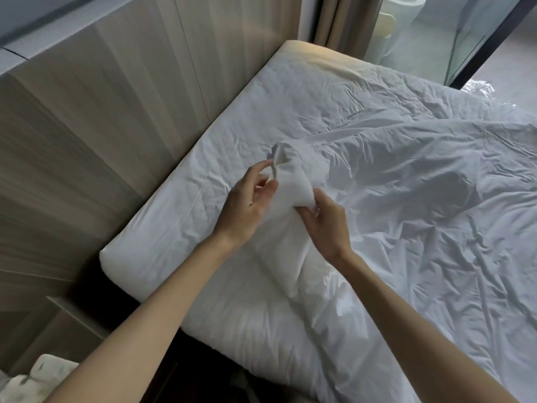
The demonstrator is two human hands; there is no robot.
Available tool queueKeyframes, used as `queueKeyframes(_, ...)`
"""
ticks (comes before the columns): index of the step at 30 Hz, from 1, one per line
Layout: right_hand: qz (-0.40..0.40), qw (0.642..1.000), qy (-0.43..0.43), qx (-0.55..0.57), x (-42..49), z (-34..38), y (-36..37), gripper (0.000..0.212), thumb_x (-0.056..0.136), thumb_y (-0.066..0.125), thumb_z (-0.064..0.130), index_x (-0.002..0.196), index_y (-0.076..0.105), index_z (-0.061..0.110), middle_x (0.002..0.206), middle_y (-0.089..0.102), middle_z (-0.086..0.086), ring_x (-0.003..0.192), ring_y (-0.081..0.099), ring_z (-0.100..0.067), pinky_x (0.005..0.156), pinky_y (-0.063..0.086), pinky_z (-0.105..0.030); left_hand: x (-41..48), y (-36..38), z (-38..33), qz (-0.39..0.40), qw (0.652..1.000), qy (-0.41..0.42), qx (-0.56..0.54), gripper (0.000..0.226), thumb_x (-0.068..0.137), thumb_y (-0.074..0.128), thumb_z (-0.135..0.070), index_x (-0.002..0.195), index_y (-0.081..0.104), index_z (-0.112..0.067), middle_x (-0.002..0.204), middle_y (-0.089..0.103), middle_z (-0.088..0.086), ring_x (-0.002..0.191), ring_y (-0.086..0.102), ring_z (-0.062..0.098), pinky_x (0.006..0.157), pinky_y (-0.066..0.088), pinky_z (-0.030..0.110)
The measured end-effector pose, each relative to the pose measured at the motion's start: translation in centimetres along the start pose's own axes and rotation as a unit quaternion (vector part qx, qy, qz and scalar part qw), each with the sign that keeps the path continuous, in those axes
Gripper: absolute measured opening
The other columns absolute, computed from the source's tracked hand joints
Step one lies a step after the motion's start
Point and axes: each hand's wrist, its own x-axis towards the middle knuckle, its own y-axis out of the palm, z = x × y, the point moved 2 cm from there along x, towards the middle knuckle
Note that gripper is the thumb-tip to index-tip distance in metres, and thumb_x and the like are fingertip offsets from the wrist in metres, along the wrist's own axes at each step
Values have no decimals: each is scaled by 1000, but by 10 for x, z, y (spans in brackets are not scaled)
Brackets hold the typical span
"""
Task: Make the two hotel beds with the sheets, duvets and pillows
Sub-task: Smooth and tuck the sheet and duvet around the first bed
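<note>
A white mattress (180,216) lies against the wooden headboard wall. A crumpled white duvet cover (421,199) is spread over its right half. I hold one bunched corner (287,170) of the white cloth raised above the bed. My left hand (247,205) pinches the tip of that corner between thumb and fingers. Just below and to the right, my right hand (325,219) grips the gathered cloth. Whether a duvet lies inside the cover I cannot tell.
The pale wood headboard wall (101,126) runs along the left. A curtain (337,21) hangs at the bed's far corner, with a glass partition (465,39) beyond it. A low bedside ledge (78,315) and some patterned cloth (32,379) sit at lower left.
</note>
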Motion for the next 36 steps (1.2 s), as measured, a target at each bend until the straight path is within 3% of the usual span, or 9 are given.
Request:
queueKeyframes(2, -12, 999, 2, 34, 13, 7, -20, 9, 90, 67, 22, 98, 66, 18, 67, 56, 17, 58, 44, -4, 59, 36, -22, 1, -6, 13, 29, 999, -28, 11, 79, 78, 71, -56, 144, 30, -41, 135, 47, -18, 123, 44, -5, 97, 37, 17)
queueKeyframes(4, -12, 997, 7, 78, 29, 16, -38, 1, 91, 66, 23, 91, 65, 23, 63, 55, 14, 58, 44, -2, 58, 38, -24, 1, -11, 24, 79, 993, -59, 66, 102, 67, 81, -53, 146, 15, -51, 147, 33, -23, 132, 33, -2, 102, 33, 22)
queueKeyframes(10, 3, 980, 39, 193, 70, 28, -73, 21, 84, 64, 24, 66, 57, 16, 69, 50, -4, 67, 46, -17, 63, 38, -36, 19, 3, 31, 36, 997, -62, 36, 77, 79, 77, -41, 122, 19, -68, 153, 18, -17, 141, 22, 4, 113, 27, 27)
queueKeyframes(15, 18, 964, 101, 245, 81, 17, -69, 28, 88, 66, 16, 80, 57, -9, 78, 54, -14, 73, 52, -22, 69, 44, -36, 49, 21, 27, 60, 992, -107, 3, 53, 87, 58, -55, 132, 44, -32, 133, 48, -9, 140, 32, 19, 112, 33, 36)
queueKeyframes(17, -35, 962, 134, 237, 83, 8, -65, 24, 86, 68, 17, 78, 58, -4, 76, 52, -10, 72, 49, -19, 68, 43, -36, 50, 19, 28, 73, 990, -114, 36, 57, 95, 46, -53, 146, 32, -32, 149, 39, -3, 143, 29, 19, 114, 32, 38)
queueKeyframes(23, -78, 974, 165, 132, 93, -5, -37, 22, 78, 71, 30, 99, 67, 25, 80, 61, 17, 77, 59, -7, 84, 54, -41, 34, 5, 23, 12, 990, -110, 91, 51, 102, 42, -31, 150, 25, -33, 134, 56, -4, 121, 53, 21, 96, 44, 31)
queueKeyframes(29, -87, 985, 133, 64, 92, 32, -17, 32, 80, 71, 30, 111, 62, 30, 93, 61, 15, 89, 63, -12, 90, 50, -35, 16, -19, 2, -41, 987, -59, 146, 50, 101, 44, -32, 148, 30, -22, 122, 63, 7, 105, 62, 28, 77, 42, 24)
queueKeyframes(34, -51, 995, 80, 26, 80, 82, -13, 48, 88, 65, 30, 133, 47, 31, 105, 58, 10, 91, 55, -10, 78, 38, -22, -3, -45, -32, -71, 993, -30, 92, 46, 101, 45, -33, 143, 38, -17, 121, 63, 5, 110, 60, 25, 87, 50, 32)
queueKeyframes(36, -37, 998, 47, 19, 58, 96, -10, 52, 93, 59, 32, 140, 38, 30, 125, 53, 7, 105, 49, -10, 88, 35, -21, -12, -55, -39, -69, 995, -25, 72, 45, 101, 45, -32, 142, 39, -15, 124, 62, 5, 112, 59, 24, 87, 47, 26)
